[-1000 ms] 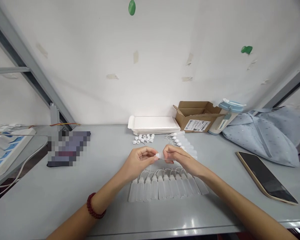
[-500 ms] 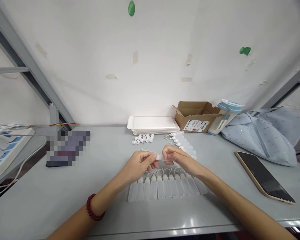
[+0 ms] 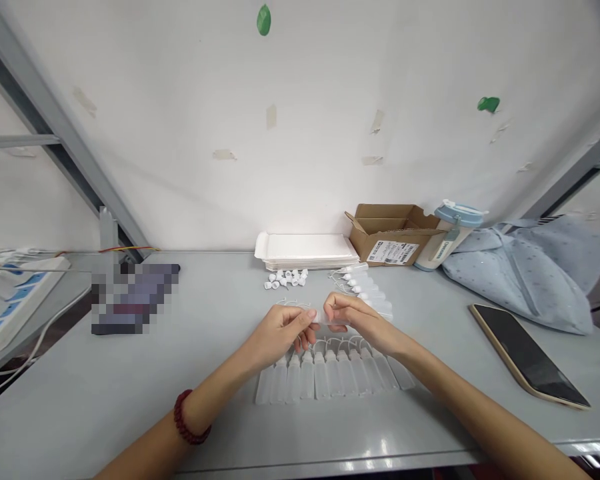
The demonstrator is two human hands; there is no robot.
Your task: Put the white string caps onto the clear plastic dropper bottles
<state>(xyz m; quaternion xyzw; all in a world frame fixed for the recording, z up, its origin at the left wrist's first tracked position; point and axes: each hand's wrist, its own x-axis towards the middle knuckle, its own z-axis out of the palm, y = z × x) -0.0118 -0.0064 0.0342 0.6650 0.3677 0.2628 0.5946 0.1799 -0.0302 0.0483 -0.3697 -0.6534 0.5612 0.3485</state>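
Observation:
My left hand (image 3: 280, 331) and my right hand (image 3: 356, 320) meet over the middle of the grey table (image 3: 105, 393). Both pinch one small translucent plastic bottle (image 3: 330, 316) that lies sideways between their fingertips; the left fingers are at its cap end. Just below the hands a row of several similar capped bottles (image 3: 325, 373) lies side by side on the table. Behind the hands lie a second group of bottles (image 3: 367, 288) and a cluster of small white caps (image 3: 286, 278).
At the back stand a stack of flat white cartons (image 3: 307, 250), an open cardboard box (image 3: 393, 233) and a blue-lidded cup (image 3: 450, 233). A light blue cloth bag (image 3: 530, 273) and a phone (image 3: 527, 353) lie right. A blurred dark object (image 3: 133, 297) and a power strip (image 3: 10, 300) lie left.
Both hands stayed together on the small bottle and sank slightly toward the row of bottles. The left fingers shifted along the cap end.

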